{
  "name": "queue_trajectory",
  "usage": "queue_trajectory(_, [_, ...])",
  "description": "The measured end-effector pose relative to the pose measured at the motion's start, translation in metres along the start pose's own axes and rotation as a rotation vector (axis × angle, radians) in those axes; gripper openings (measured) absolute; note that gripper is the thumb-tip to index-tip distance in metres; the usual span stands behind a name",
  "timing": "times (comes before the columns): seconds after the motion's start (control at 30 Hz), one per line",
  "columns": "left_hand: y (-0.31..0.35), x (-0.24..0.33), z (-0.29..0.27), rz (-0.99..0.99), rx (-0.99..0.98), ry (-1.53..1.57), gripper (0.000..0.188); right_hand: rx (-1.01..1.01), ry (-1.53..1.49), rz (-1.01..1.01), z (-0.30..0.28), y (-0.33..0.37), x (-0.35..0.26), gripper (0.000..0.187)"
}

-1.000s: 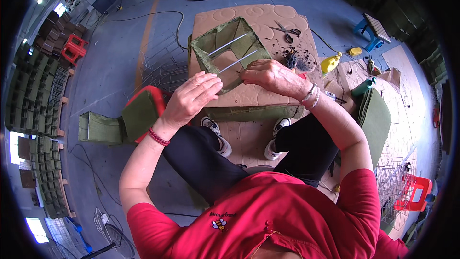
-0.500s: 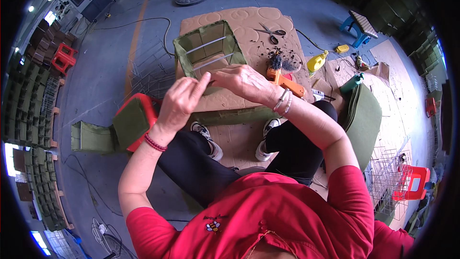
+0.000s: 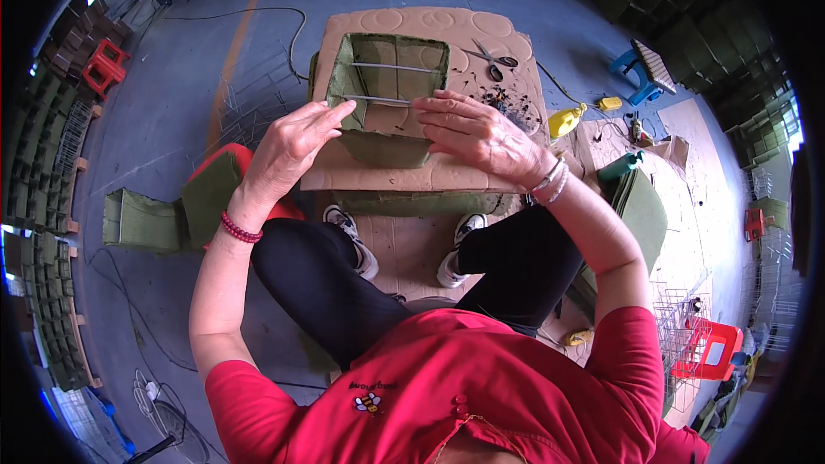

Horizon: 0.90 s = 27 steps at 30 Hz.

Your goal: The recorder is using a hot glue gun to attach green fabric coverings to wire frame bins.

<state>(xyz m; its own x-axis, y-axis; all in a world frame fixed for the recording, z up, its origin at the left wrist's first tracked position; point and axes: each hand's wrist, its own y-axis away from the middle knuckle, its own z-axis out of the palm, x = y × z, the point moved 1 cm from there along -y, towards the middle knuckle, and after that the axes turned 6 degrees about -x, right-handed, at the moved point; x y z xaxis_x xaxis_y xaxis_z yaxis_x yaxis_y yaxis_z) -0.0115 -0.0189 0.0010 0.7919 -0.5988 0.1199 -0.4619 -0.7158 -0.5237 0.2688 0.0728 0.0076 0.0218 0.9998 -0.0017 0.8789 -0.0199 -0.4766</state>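
Observation:
A green fabric-covered box [image 3: 387,148], with its open top up and two thin pale bars across it, sits on the cardboard-topped work table [image 3: 344,174]. At its near left corner, my left hand [image 3: 296,139] has its fingers closed on the rim. My right hand [image 3: 481,136] holds the right side near the front, fingers bent over the edge and thumb hidden. Black-handled scissors [image 3: 491,60] lie open on the cardboard behind the right hand. Dark scraps [image 3: 516,107] are scattered beside that hand, which covers part of the table.
A yellow bottle [image 3: 565,122] and a green bottle [image 3: 620,167] stand at the right, near stacked green panels [image 3: 640,219]. Left of my legs are a red stool [image 3: 230,159] and green fabric pieces [image 3: 142,222]. A blue stool [image 3: 640,69] stands far right; a cable [image 3: 301,43] crosses the floor.
My hands have moved apart, from close together in front of the box to its two sides. The box has turned to sit squarer to me. The orange glue gun is now out of sight.

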Motion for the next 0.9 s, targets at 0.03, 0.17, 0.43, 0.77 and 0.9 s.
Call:
queue_trajectory(0.03, [-0.003,0.001,0.0,-0.013,-0.006,-0.002,0.052,-0.042,0.03,-0.039,-0.001,0.001,0.004,0.024])
queue_trajectory(0.17, [-0.01,0.016,-0.004,-0.021,-0.046,-0.027,0.053,-0.179,0.043,-0.101,-0.005,-0.002,0.008,0.022])
queue_trajectory(0.43, [-0.022,0.067,0.054,0.064,0.065,0.163,0.061,-0.107,-0.096,-0.07,-0.005,-0.001,-0.012,0.031])
queue_trajectory(0.77, [-0.021,0.058,0.053,0.109,0.098,0.298,0.066,-0.205,0.07,-0.168,-0.007,0.006,-0.008,0.032])
queue_trajectory(0.9, [-0.019,0.056,0.044,0.108,-0.035,0.365,0.064,-0.314,0.069,-0.289,-0.012,-0.009,-0.003,0.03])
